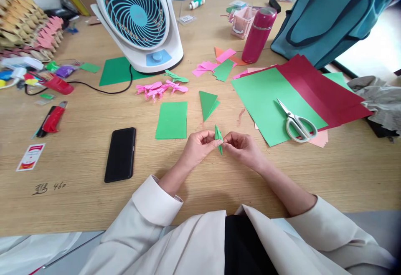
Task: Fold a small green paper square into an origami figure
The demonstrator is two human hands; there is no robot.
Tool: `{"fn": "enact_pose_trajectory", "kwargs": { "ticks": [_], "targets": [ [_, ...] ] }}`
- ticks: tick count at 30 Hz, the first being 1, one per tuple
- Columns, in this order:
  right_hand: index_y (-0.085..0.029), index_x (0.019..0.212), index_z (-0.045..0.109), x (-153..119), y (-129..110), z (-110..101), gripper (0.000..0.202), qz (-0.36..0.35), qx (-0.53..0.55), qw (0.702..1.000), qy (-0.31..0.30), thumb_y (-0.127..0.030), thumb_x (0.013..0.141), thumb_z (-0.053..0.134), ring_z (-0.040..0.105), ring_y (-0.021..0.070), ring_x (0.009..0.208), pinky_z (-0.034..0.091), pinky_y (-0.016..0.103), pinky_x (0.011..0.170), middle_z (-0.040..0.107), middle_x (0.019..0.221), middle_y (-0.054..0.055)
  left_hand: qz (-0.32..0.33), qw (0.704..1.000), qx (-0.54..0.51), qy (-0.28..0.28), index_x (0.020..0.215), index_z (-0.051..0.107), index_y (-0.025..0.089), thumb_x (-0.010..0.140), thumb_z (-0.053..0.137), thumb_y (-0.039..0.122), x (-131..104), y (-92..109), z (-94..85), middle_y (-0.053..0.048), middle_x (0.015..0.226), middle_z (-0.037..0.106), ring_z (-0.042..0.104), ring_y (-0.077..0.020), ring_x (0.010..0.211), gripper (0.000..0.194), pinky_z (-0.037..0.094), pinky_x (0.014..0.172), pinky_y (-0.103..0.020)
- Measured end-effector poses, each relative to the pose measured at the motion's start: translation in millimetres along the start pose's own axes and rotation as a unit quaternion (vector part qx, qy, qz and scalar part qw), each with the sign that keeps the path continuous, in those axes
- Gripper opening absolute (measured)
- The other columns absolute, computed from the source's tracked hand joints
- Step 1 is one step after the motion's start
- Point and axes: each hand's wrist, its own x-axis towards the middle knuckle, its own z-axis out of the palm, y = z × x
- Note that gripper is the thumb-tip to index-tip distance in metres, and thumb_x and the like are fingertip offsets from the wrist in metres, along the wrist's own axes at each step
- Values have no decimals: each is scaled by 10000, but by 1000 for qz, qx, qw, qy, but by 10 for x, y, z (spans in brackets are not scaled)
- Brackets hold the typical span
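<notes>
A small folded green paper piece (218, 135), narrow and pointed at its lower end, is held upright over the table. My left hand (200, 145) pinches it from the left, thumb across its front. From the right, my right hand (242, 146) has thumb and forefinger closed at its edge. Just beyond my hands lies a green paper folded into a triangle (207, 103). A stack of green paper rectangles (171, 120) sits to the left of it. Several folded pink paper figures (158, 89) and a folded green one (176, 76) lie farther back.
White-handled scissors (297, 127) rest on light green paper (260, 95) at the right, beside dark red sheets (316, 87). A black phone (120, 155) lies left. Behind stand a fan (138, 16), a magenta bottle (258, 35) and a teal bag (328, 20).
</notes>
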Motion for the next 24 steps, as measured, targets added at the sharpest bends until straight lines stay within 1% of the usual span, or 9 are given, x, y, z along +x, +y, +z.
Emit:
{"fn": "enact_pose_trajectory", "kwargs": {
  "ticks": [3, 5, 7, 11, 14, 16, 19, 21, 24],
  "targets": [
    [-168, 751, 596, -22, 3, 29, 268, -8, -50, 999, 17, -418, 827, 656, 452, 109, 597, 311, 254, 539, 565, 669, -9, 11, 998, 56, -12, 833, 703, 147, 723, 790, 372, 4, -26, -24, 23, 680, 611, 501, -94, 628, 265, 395, 613, -218],
    [-170, 744, 592, -31, 0, 43, 266, -12, -64, 998, 21, -414, 830, 650, 450, 111, 600, 313, 255, 539, 557, 670, -8, 18, 995, 96, -8, 805, 693, 147, 749, 754, 354, 7, -34, -32, 34, 651, 578, 463, -86, 596, 222, 359, 582, -215],
    [-171, 756, 597, -31, 3, 50, 284, -16, -58, 998, 15, -440, 838, 642, 445, 111, 601, 315, 256, 542, 557, 679, -7, 32, 993, 113, 2, 742, 657, 152, 765, 731, 349, 10, -39, -31, 44, 626, 536, 430, -81, 578, 211, 330, 560, -213],
    [-168, 755, 602, -18, 12, 42, 383, -20, -24, 999, -17, -538, 851, 614, 400, 104, 585, 289, 262, 537, 515, 649, -20, 61, 994, 87, 27, 652, 559, 165, 778, 726, 361, 10, -55, -7, 57, 591, 467, 391, -79, 572, 287, 306, 558, -217],
    [-164, 695, 584, -9, -21, 31, 454, -10, -8, 1000, -24, -599, 806, 650, 351, 94, 561, 251, 267, 526, 456, 599, -36, 62, 995, 68, 38, 646, 531, 168, 779, 730, 351, 0, -61, 18, 58, 588, 458, 377, -78, 570, 301, 298, 560, -223],
    [-160, 674, 587, -6, -55, 25, 481, 3, 4, 1000, -25, -622, 773, 677, 334, 89, 554, 236, 271, 526, 441, 586, -40, 62, 995, 66, 44, 644, 521, 170, 777, 729, 341, -11, -54, 32, 57, 590, 460, 376, -79, 572, 300, 295, 558, -225],
    [-157, 681, 610, -2, -73, 22, 486, 22, 19, 999, -26, -630, 741, 706, 318, 85, 547, 225, 274, 525, 437, 580, -44, 66, 994, 73, 53, 635, 499, 175, 775, 727, 333, -23, -38, 48, 57, 586, 451, 370, -80, 566, 312, 292, 552, -227],
    [-160, 702, 615, 3, -42, 22, 472, 29, 27, 999, -30, -617, 719, 731, 310, 81, 541, 218, 270, 519, 440, 581, -50, 70, 993, 76, 56, 638, 492, 178, 778, 723, 331, -26, -36, 54, 55, 590, 455, 377, -82, 569, 310, 298, 556, -228],
    [-167, 723, 602, 15, 42, 24, 438, 17, 38, 999, -36, -574, 706, 762, 321, 78, 541, 221, 261, 517, 451, 596, -55, 70, 994, 70, 48, 642, 488, 180, 777, 720, 323, -23, -47, 59, 52, 604, 461, 395, -87, 590, 304, 317, 578, -230]
  ]
}}
